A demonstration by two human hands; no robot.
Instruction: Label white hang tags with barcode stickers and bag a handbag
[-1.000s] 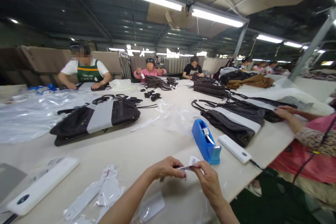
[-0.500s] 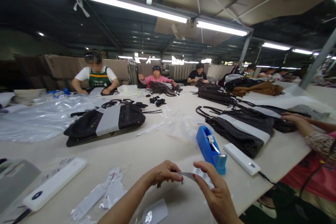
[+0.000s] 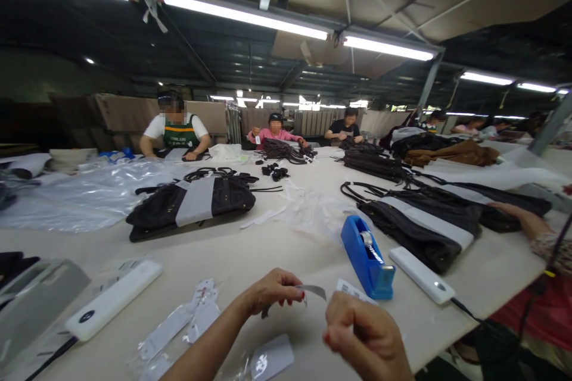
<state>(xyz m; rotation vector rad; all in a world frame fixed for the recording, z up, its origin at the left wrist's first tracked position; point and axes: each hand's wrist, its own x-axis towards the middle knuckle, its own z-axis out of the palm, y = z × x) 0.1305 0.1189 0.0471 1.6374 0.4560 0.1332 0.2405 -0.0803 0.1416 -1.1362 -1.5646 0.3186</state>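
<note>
My left hand (image 3: 279, 293) is closed in a pinch on a thin grey strip (image 3: 315, 290), whose free end bends toward my right hand. A darker end of the strip shows below the left fingers. My right hand (image 3: 369, 333) is curled closed, its fingertips partly hidden. Past its knuckles juts a white printed label (image 3: 351, 289), gripped by that hand and mostly covered. Below them on the table lies a white tag (image 3: 272, 358) in clear plastic. Just beyond the right hand stands a blue tape dispenser (image 3: 364, 256).
Several white tags (image 3: 172, 327) lie left of my arm. White corded devices (image 3: 118, 297) sit at left and right, beside a grey bin (image 3: 40, 303). Black bags (image 3: 192, 205) with paper bands lie across the table (image 3: 250, 250). Co-workers (image 3: 181, 128) work opposite; another person's arm (image 3: 527, 220) reaches in at right.
My right hand has come away from the strip's end and turned into a curled grip, the label now mostly behind it. The left hand keeps the strip. The view has swung slightly left.
</note>
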